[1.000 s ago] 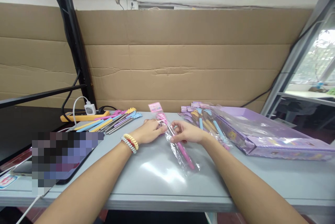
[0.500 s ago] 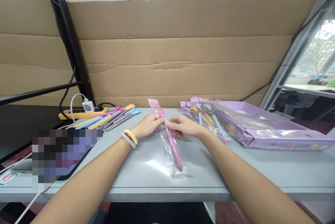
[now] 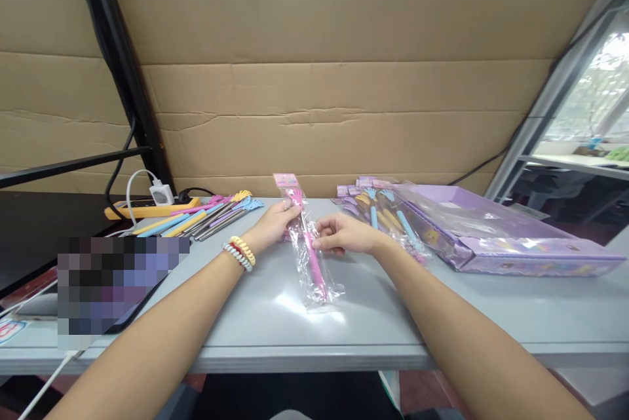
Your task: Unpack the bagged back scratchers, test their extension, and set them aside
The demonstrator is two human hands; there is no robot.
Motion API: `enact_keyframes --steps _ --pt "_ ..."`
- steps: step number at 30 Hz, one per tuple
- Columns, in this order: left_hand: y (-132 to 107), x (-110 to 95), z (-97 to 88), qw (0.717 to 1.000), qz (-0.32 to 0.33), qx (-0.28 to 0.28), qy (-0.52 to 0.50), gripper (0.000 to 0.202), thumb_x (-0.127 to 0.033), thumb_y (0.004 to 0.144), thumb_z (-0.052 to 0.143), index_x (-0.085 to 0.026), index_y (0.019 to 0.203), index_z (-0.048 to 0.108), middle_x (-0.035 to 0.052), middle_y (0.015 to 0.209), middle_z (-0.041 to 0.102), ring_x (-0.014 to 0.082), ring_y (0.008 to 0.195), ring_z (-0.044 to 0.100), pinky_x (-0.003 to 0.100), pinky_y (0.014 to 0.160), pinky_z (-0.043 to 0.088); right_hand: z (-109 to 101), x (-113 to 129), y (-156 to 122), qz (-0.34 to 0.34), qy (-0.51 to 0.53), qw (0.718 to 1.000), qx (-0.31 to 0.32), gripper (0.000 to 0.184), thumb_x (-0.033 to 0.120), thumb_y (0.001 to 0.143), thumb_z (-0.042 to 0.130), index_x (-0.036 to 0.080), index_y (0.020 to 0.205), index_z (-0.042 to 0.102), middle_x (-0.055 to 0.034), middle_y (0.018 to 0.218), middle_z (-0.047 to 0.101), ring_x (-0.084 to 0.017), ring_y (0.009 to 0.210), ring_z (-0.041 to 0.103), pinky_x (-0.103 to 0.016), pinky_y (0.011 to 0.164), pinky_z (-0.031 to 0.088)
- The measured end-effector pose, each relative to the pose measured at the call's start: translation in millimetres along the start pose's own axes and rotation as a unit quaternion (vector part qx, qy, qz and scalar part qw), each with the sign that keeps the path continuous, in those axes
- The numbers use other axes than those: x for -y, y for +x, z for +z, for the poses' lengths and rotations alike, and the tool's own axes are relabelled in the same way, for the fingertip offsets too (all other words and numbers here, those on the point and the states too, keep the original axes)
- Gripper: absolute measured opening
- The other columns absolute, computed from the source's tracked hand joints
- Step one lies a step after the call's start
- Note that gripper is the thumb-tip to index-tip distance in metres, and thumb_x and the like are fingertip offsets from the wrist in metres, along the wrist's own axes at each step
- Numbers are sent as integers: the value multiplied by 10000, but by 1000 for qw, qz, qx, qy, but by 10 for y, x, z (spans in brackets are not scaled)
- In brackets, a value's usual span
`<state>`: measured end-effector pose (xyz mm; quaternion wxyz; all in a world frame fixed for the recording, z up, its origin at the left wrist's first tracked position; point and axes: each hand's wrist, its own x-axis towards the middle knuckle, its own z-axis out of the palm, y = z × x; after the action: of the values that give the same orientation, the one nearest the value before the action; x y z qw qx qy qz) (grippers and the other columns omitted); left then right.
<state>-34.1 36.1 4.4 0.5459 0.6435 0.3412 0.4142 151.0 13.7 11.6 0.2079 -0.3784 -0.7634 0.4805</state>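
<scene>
A pink back scratcher (image 3: 315, 264) with a hand-shaped head lies inside a clear plastic bag with a pink printed top, slanting over the table. My left hand (image 3: 275, 222), with bracelets at the wrist, is closed on the bag just below the scratcher's head. On the other side, my right hand (image 3: 343, 234) has thumb and forefinger pinched at the right edge of the bag, beside the handle. Its other fingers are curled and partly hidden. To the right lie several bagged back scratchers (image 3: 374, 213) with blue and yellow heads.
Loose back scratchers (image 3: 216, 217) in several colours lie at the left, before a yellow power strip (image 3: 142, 210) with a white charger. A purple box (image 3: 535, 263) stands at the right. A blurred-out device (image 3: 118, 289) lies front left. Cardboard (image 3: 344, 86) lines the back.
The bagged back scratcher has shifted slightly up and left and stands a little straighter. My right fingers have moved from near its upper shaft to beside the pink handle.
</scene>
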Motion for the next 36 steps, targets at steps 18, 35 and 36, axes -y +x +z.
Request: enact_keyframes --steps 18,35,36 --pt "-13 33 -53 998 35 45 -19 253 -384 792 565 -162 895 499 -14 609 558 121 555 552 266 564 454 2 -44 45 -39 -71 979 -188 482 538 729 578 150 1008 514 45 550 515 -69 444 412 -209 446 321" --pt "-96 -13 -50 983 -3 176 61 455 -370 757 612 -144 1138 506 -15 659 562 118 588 511 288 664 379 -60 -190 114 -16 -82 956 -280 586 456 714 625 165 1184 431 3 738 571 -98 564 500 -223 511 384" --pt "-97 -15 -54 982 -4 175 64 471 -379 755 613 -146 1150 503 -12 669 567 121 593 513 290 668 381 -65 -195 115 -14 -81 955 -284 594 449 707 634 166 1187 427 -2 748 577 -100 573 506 -223 517 388"
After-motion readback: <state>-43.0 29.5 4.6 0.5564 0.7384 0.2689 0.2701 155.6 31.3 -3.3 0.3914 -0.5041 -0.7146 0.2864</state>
